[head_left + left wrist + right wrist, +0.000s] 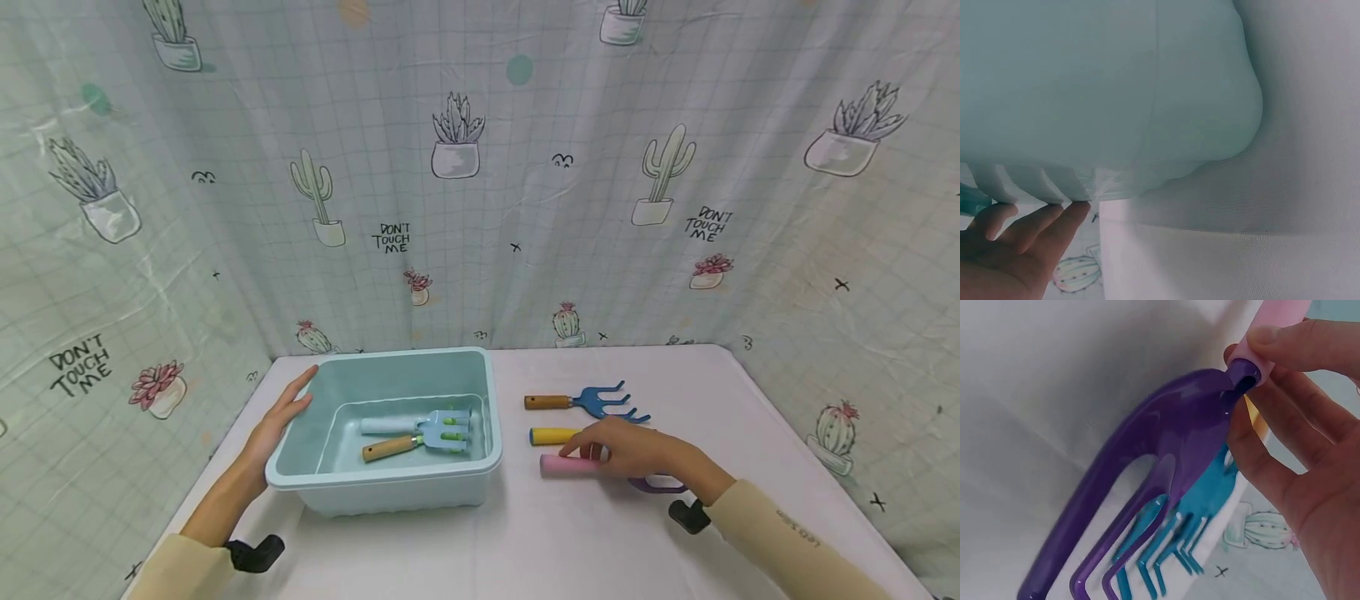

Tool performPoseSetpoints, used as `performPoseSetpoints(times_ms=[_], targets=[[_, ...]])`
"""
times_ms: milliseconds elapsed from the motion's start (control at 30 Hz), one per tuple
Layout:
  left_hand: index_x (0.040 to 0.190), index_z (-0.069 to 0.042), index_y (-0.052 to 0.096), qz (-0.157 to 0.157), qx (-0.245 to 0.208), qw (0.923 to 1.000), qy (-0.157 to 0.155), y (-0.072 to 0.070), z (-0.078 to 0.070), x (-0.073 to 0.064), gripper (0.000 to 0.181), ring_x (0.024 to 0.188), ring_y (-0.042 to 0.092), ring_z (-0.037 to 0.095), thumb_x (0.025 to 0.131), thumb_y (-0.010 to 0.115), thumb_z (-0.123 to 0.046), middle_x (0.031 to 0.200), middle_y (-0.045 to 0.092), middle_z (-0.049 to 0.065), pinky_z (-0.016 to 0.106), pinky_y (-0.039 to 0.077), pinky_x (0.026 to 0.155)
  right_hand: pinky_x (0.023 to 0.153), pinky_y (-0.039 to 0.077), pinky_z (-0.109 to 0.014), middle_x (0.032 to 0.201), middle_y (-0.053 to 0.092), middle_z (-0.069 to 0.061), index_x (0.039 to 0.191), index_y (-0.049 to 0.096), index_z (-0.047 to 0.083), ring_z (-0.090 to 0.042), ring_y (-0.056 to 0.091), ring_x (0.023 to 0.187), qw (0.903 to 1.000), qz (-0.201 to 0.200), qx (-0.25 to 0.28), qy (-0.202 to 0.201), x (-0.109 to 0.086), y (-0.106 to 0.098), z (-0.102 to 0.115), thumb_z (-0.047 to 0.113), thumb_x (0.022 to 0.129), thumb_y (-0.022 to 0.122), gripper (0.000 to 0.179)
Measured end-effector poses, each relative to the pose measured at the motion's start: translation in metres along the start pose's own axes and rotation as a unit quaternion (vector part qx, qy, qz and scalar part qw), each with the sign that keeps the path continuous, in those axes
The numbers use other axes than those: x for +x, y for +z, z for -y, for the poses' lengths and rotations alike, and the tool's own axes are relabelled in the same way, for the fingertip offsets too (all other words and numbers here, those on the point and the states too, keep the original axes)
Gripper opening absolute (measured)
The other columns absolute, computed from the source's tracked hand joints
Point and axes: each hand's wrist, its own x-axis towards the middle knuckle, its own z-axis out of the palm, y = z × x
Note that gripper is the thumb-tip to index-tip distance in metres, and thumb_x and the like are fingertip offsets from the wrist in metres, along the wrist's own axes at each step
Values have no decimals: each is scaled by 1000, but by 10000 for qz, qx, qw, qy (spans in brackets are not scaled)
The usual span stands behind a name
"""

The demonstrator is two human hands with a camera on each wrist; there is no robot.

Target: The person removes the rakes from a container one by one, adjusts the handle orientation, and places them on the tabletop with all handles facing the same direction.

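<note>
In the head view my right hand (626, 447) pinches the pink handle (566, 466) of a hand rake between thumb and fingers. Its purple tined head (1179, 425) shows in the right wrist view, over the table. Just beyond it lies a tool with a yellow handle (553, 436), its head hidden by the hand. Further back is a blue hand rake (597, 401) with a wooden handle. My left hand (272, 429) touches the outer left side of a pale blue plastic bin (390, 479), its fingers (1054, 231) extended against the wall.
Inside the bin lie a light blue rake with a wooden handle (388, 448) and a tool with a pale blue handle (386, 426). The bin stands on a white-covered table (570, 550). A cactus-print curtain (517, 200) hangs behind and at both sides.
</note>
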Motion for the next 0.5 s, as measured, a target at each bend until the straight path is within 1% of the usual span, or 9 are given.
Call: performPoseSetpoints(times_ms=[100,233,500], targets=[[166,-41,0,5,3,10000,13,0,0,0,64,160,3,48,111,32,-51,176,-10,4,73,22,118,84,58,-29,101,69,16,126,71,37,-1,62,92,9999,69,116,43,1,5,1,-1,90,69,52],[166,-40,0,-7,36,10000,42,0,0,0,65,160,3,49,111,32,-52,176,-10,5,74,23,117,85,57,-29,101,70,15,125,72,37,-2,63,92,9998,73,157,19,2,10,1,0,90,71,51],[166,-40,1,-11,37,10000,73,0,0,0,65,160,2,49,111,32,-52,176,-10,5,74,21,117,87,55,-30,103,70,19,124,72,39,-2,61,94,9999,108,106,16,3,14,0,1,90,71,51]])
